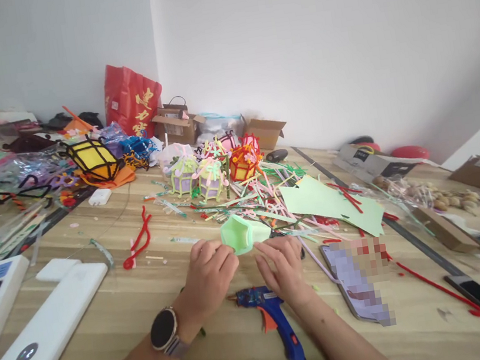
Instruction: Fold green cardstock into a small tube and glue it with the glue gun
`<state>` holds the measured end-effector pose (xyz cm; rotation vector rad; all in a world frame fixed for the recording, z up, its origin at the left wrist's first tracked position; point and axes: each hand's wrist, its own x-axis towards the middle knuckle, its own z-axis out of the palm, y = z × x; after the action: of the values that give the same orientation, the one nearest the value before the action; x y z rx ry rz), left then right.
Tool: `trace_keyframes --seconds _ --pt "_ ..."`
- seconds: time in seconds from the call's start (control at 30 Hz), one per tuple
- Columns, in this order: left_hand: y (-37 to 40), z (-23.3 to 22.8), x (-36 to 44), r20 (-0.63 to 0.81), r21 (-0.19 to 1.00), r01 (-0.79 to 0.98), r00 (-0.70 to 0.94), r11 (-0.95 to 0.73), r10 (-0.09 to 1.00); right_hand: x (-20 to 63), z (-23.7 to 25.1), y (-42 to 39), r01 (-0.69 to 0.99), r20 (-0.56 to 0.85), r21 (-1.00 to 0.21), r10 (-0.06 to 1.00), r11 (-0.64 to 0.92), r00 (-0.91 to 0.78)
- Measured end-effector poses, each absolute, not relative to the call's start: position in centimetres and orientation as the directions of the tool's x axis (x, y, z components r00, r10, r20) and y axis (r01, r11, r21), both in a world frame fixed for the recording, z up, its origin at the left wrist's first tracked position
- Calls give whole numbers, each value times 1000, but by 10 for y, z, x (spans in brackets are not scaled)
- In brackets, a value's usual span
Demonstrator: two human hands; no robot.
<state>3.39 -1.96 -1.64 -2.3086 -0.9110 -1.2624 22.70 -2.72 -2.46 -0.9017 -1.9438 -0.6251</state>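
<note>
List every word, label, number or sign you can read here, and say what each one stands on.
Red bag by the wall: large yellow characters, too blurred to quote.
Small white label on that bag: too small to read.
Dark carton at the right: white print, too small to read.
Phone beside the right hand: screen blurred, unreadable.
Watch on the left hand's wrist: face dark, no text.

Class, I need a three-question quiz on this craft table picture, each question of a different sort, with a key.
1. True or false: both hands hold the green paper tube.
2. Which tool lies just below the hands? A) scissors B) blue glue gun C) stapler
3. Which wrist wears the watch?

Key:
1. True: left hand and right hand grip it.
2. B
3. The left.
</note>
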Motion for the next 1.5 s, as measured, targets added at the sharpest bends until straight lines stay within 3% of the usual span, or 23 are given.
trace_keyframes --seconds 0.13,0.37,0.57,0.77,1.1,1.2,1.4,1.5 --pt "-20 -15 33 844 30 684 373 -729 385 224 -24 -31 777 873 79 333 624 -356" --pt "-24 -10 30 843 -111 700 442 -705 307 217 -19 -38 758 869 94 318 645 -378" --pt "-29 -8 33 851 -163 687 461 -708 252 219 -17 -41 773 884 97 303 627 -357" --pt "-30 -10 33 850 -164 682 465 -712 249 220 -22 -43 781 897 130 263 610 -354" --pt "-32 -8 33 857 -165 687 455 -708 242 219 -21 -42 778 891 82 304 623 -337" --pt "-32 -9 33 849 -172 689 467 -704 249 219 -21 -40 756 902 27 310 654 -300" --pt "-33 -12 34 848 -203 659 488 -725 206 219 -17 -34 672 889 -225 432 706 -155" --pt "-35 -11 34 838 -217 640 510 -737 196 219 -15 -33 659 872 -251 461 709 -163"
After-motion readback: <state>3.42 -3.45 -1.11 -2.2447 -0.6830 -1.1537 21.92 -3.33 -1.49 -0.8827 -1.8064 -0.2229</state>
